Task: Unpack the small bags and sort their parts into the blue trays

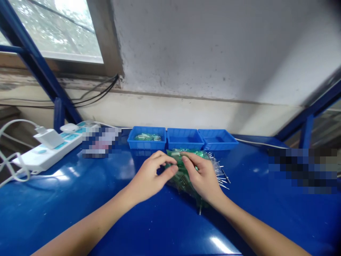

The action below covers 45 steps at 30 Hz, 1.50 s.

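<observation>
A crumpled green see-through plastic bag (183, 179) lies on the blue table, with thin metal pieces inside it. More slender metal rods (223, 180) stick out past its right side, beside some clear plastic. My right hand (204, 174) rests over the bag, its thumb and forefinger pinching the green plastic near the top. At the bag's left edge is my left hand (151, 174), fingers curled and the tips of thumb and forefinger close together. Whatever lies between those left fingertips is too small to make out. Part of the bag is hidden under my right hand.
Three blue trays stand in a row at the back: the left tray (146, 145) holds green-wrapped pieces, beside the middle tray (185, 145) and right tray (218, 144). A white power strip (39, 156) with plugs and cords lies left. Blue frame posts (306, 131) flank the table.
</observation>
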{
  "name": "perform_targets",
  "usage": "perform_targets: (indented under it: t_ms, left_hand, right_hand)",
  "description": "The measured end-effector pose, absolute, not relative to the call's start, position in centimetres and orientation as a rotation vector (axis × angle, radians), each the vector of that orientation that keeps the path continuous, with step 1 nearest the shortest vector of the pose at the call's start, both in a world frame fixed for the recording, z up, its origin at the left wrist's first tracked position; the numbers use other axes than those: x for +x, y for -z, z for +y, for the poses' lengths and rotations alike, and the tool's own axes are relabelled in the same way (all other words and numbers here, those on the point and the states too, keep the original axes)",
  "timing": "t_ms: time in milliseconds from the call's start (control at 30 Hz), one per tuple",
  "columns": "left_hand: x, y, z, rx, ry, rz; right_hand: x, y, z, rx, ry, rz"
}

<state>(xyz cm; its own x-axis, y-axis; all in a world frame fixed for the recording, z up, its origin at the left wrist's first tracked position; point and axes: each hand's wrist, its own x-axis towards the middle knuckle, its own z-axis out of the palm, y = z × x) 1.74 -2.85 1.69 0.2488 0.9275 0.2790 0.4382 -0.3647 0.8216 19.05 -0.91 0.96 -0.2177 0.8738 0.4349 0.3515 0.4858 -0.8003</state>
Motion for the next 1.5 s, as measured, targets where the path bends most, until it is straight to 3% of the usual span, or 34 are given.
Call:
perform_targets:
  t_ms: [167,267,367,433,567,733,867,1500]
  left_hand:
    - [1.5,-2.1,-2.1,1.283,-1.015,1.141]
    - [0.7,-2.9,-1.9,1.49,-1.17,1.281]
    - [-1.2,-4.2,-1.2,1.885,-1.576,1.709]
    - [-2.5,-4.6,-0.4,2.076,-1.639,1.972]
    - [-3.3,-3.1,0.6,2.272,-1.386,2.078]
    - [-1.2,-0.9,-0.4,2.234,-0.666,1.719]
    - [-0.8,-1.4,-1.4,2.175,-0.304,1.508]
    - [-1.1,-1.5,-1.2,2.631,-0.453,1.234]
  right_hand:
    - [19.1,-0.6,-1.1,-0.777,-0.336,-2.053]
    - [19.1,-0.6,-1.1,-0.684,-0.326,-2.065]
    - [19.3,-0.8,-1.0,-0.71,-0.351,-2.028]
    - [19.4,-1.0,-0.9,-0.751,-0.348,-2.02]
    - [19.5,-1.3,-0.7,-0.852,-0.337,-2.055]
    - [19.9,-1.5,-0.4,-0.902,-0.316,-2.309]
    - [20.8,-1.6,-0.5,-0.85,-0.282,-2.629]
    - [19.7,-0.9,-0.1,-0.879,-0.364,-2.413]
